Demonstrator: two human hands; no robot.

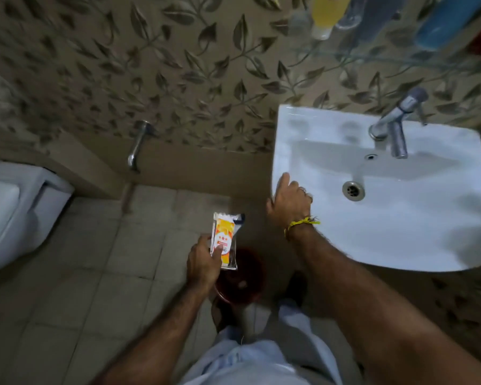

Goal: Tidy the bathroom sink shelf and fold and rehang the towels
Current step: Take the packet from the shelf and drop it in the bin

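A: Nearest, at six o'clock, what do you see?

B: Pale blue trousers [250, 357], with two bare forearms reaching up from them.

A: And the left hand?

B: That left hand [203, 262] pinches a small orange-and-white printed sachet [224, 241], thumb on its face, over a dark red round plastic bucket [240, 276] on the grey tiled floor [81, 273].

A: The right?

B: At one o'clock from it, the right hand [288, 204], with a yellow thread wristband [301, 223], rests on the left rim of the white ceramic wall basin [400, 232], fingers loosely bent, holding nothing.

A: Where's the shelf?

B: Up at two o'clock: a clear glass shelf [400, 55] above the chrome basin tap [395, 126], carrying blurred yellow and blue bottles [328, 9]. A white toilet [14, 212] sits at nine o'clock.
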